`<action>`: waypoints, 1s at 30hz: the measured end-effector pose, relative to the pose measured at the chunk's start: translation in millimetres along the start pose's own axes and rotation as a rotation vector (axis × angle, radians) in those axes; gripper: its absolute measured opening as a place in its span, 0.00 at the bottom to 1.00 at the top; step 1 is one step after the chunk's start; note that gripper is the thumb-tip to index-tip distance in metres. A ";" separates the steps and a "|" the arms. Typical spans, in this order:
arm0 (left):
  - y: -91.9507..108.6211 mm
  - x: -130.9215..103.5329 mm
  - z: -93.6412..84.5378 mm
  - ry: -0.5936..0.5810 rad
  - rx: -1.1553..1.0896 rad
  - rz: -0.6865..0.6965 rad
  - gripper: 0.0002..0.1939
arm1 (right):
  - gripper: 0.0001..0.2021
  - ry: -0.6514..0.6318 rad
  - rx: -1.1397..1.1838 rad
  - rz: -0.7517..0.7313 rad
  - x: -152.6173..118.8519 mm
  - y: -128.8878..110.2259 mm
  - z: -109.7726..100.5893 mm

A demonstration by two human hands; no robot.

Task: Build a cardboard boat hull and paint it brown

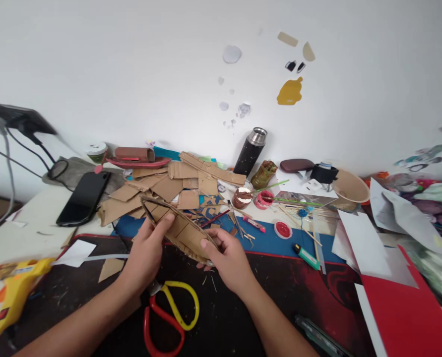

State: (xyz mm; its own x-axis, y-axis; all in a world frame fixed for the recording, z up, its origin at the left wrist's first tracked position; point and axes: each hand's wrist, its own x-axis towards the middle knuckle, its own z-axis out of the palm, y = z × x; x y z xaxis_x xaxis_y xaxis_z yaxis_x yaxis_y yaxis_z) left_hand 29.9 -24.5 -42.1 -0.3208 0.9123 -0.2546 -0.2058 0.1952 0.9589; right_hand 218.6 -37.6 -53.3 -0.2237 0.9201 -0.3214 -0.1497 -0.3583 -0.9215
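Gripping a boat-shaped cardboard piece (186, 233) just beyond the scissors (167, 318) with the red and yellow handles. Clamping its left part in the left hand (143, 252), beyond and slightly left of the scissors, pressing the thumb onto the inner face. Pinching its right end in the right hand (231, 255), beyond and right of the scissors, pressing that thumb inside too. Holding the two hands apart, both closed on the cardboard. Tilting the piece with its left end higher, exposing dark drawn lines across its inner face. Facing a heap of cardboard scraps (164, 188) farther beyond the scissors and, farther still from them, a reddish model boat (135, 161). Having a yellow glue gun (17, 292) lying left of the scissors and a black phone (83, 198) lying beyond them, far to the left. Having a shallow dish of red paint (283, 229) standing beyond the scissors to the right, and a red sheet (403, 317) lying far right of them.
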 end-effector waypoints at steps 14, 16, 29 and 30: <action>8.2 -2.0 -0.6 -0.127 0.008 0.125 0.26 | 0.19 -0.061 -0.096 0.047 -2.9 0.9 3.4; 8.5 -4.1 2.1 -0.130 -0.051 0.096 0.34 | 0.21 -0.081 -0.098 0.074 -3.1 -0.3 4.1; 6.6 -12.8 9.7 -0.071 -0.224 0.031 0.42 | 0.22 -0.132 -0.089 0.076 -2.1 2.4 4.3; 7.3 -15.1 10.9 -0.081 -0.240 0.017 0.44 | 0.22 -0.138 -0.089 0.069 -2.2 2.6 4.4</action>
State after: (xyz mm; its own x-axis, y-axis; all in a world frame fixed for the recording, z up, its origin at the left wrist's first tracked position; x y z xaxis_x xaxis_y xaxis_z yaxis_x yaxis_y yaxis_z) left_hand 43.3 -32.9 -29.9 -0.2527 0.9426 -0.2184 -0.4179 0.0972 0.9033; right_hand 214.5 -41.3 -54.1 -0.3616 0.8612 -0.3571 -0.0453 -0.3988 -0.9159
